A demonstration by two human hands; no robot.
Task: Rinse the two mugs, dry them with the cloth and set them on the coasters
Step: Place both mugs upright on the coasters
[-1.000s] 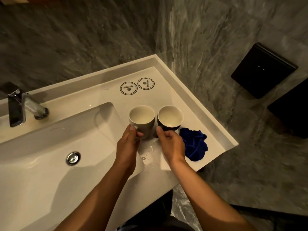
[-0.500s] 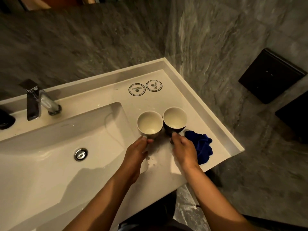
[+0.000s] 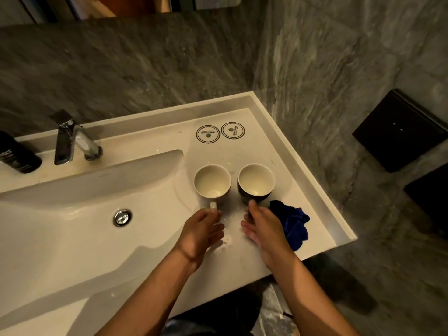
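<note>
Dim warm yellowish light from overhead, soft arm shadows falling toward seven o'clock across the glossy white moulded sink basin (image 3: pixel 72 238), small glints on the chrome faucet (image 3: pixel 72 139), grey marble wall (image 3: pixel 121 69) smeared and soft, wide-angle bending at the edges, overall mild blur

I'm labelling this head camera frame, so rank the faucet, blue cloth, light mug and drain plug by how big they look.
1. Faucet and blue cloth: too alike to rank.
2. Light mug.
3. Drain plug, smallest.
</note>
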